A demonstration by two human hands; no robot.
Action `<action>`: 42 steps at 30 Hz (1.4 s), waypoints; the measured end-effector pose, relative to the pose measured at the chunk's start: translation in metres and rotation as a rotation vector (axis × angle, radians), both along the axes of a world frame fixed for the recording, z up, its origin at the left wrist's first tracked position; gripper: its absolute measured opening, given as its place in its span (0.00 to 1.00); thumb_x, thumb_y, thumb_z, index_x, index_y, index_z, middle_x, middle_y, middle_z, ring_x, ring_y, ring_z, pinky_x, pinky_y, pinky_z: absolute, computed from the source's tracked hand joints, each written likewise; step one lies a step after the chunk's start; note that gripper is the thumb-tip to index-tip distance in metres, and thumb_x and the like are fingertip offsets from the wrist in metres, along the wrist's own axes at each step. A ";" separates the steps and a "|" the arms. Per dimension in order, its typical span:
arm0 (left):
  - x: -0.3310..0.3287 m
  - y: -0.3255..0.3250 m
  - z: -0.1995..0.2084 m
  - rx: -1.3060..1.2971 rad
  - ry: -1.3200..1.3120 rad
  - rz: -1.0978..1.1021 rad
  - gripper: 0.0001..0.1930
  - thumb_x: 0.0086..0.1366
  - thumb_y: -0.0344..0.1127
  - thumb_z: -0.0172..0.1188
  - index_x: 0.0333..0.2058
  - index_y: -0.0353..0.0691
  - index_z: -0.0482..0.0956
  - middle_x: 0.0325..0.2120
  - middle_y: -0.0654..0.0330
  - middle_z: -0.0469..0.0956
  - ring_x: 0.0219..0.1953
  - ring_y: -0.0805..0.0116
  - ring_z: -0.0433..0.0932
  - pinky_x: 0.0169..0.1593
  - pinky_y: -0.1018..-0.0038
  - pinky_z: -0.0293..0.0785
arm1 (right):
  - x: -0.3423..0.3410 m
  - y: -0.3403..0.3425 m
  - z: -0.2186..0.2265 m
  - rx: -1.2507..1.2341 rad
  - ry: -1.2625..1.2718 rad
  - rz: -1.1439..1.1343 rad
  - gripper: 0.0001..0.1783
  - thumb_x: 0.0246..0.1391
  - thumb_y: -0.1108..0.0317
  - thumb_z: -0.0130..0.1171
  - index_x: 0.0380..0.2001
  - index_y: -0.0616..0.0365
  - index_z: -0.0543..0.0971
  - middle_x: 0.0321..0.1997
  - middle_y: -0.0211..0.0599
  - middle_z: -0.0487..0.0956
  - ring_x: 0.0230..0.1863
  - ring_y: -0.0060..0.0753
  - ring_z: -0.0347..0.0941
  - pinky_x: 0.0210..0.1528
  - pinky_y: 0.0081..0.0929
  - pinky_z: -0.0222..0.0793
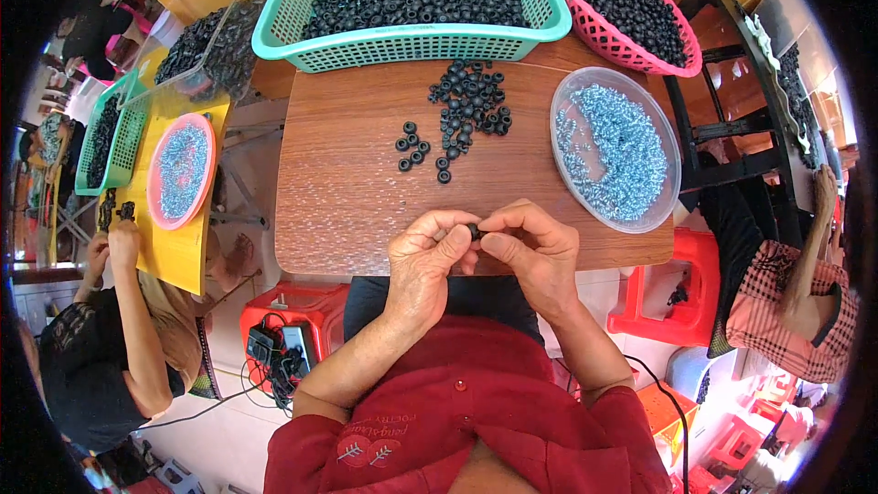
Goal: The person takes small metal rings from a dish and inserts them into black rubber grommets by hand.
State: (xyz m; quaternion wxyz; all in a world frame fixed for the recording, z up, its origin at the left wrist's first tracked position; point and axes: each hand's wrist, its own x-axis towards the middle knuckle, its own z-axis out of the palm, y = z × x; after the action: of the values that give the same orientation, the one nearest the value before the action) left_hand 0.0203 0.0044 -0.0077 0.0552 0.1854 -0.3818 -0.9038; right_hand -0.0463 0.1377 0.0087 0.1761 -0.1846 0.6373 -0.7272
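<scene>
Close to the table's near edge, my left hand (pixel 424 261) and my right hand (pixel 535 252) meet fingertip to fingertip. Between them they pinch a small round black part (pixel 474 231), mostly covered by the fingers. Whether a second small piece is with it, I cannot tell. Beyond my hands lies a loose pile of black ring-like parts (pixel 466 105), each with a hole in its middle. A smaller group of the same parts (pixel 413 146) sits to its left. At the right, a clear round tub (pixel 560 165) holds many tiny shiny light-blue pieces (pixel 626 151).
A green plastic basket (pixel 412 44) full of black parts stands at the table's far edge, with a pink basket (pixel 631 53) of them to its right. Red stools (pixel 265 302) flank me. Other people (pixel 110 338) sit left and right; a yellow table (pixel 183 252) is at left.
</scene>
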 end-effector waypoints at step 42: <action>-0.004 0.005 0.003 -0.148 0.071 -0.005 0.20 0.60 0.30 0.61 0.47 0.33 0.64 0.23 0.60 0.76 0.19 0.75 0.73 0.22 0.81 0.69 | -0.008 0.013 0.002 0.131 0.078 0.204 0.12 0.51 0.76 0.59 0.40 0.62 0.79 0.37 0.34 0.75 0.37 0.23 0.72 0.40 0.18 0.68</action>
State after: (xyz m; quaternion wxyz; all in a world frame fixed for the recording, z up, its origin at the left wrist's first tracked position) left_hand 0.0165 0.0090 -0.0046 0.0802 0.1476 -0.4460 -0.8792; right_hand -0.0540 0.1507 0.0107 0.2359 -0.2648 0.6676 -0.6546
